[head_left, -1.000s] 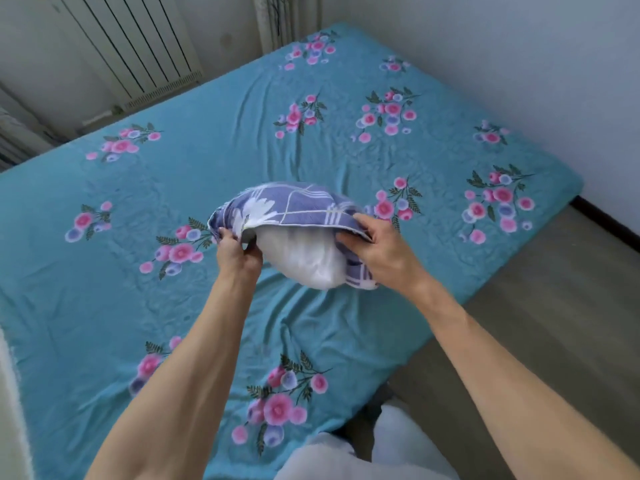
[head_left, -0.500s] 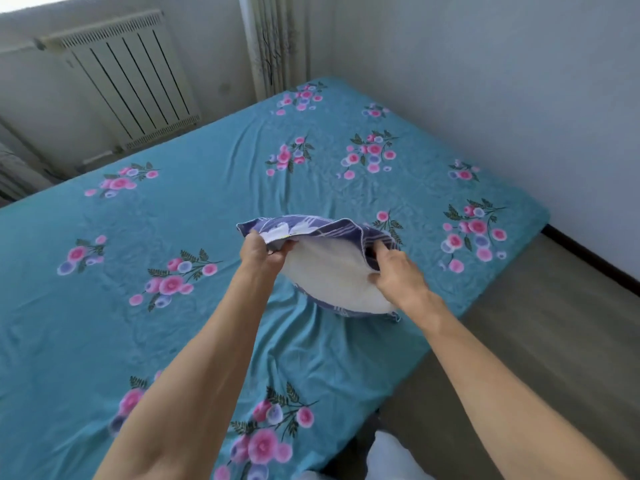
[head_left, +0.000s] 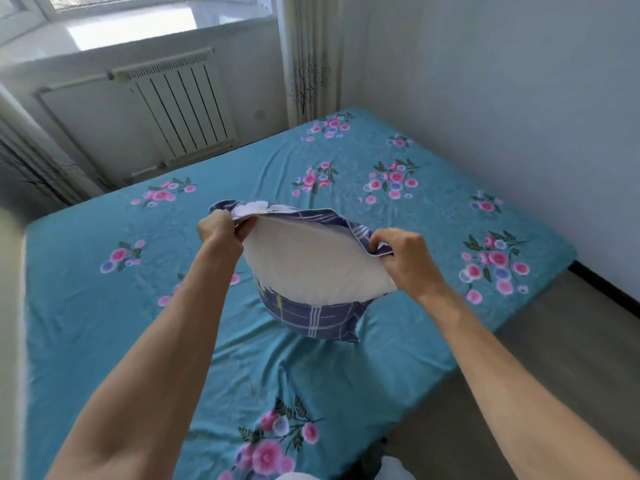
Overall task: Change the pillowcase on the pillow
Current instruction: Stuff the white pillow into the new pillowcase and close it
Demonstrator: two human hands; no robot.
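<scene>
A white pillow [head_left: 311, 268] hangs in the air above the bed, its lower part inside a blue plaid pillowcase [head_left: 318, 318]. The open mouth of the case faces me, with the pillow bulging out of it. My left hand [head_left: 220, 232] grips the left edge of the opening. My right hand [head_left: 403, 258] grips the right edge. The bottom corner of the case reaches down close to the sheet.
The bed carries a teal sheet with pink flowers [head_left: 398, 341]. A white radiator [head_left: 180, 105] and a curtain [head_left: 308, 60] stand beyond the bed. A white wall [head_left: 519, 98] runs along its right side. Wooden floor [head_left: 571, 358] lies to the right.
Both hands have lifted the pillowcase opening higher off the bed, so the pillow now hangs upright. My view has tilted up, showing the window and radiator.
</scene>
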